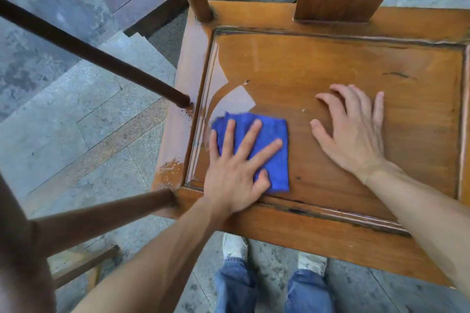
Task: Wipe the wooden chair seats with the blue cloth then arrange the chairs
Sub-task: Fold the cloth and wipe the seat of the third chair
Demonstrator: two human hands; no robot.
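Blue cloth [267, 150] sits folded at the near-left corner of the wooden chair seat [356, 63], left hand [235, 173] flat on it, fingers spread. Right hand [356, 132] rests just beside, fingers spread too. No writing anywhere.

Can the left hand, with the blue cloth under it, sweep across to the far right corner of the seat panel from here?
Probably not yet: the right hand lies flat on the wooden seat panel, across the path of the left hand and folded blue cloth.
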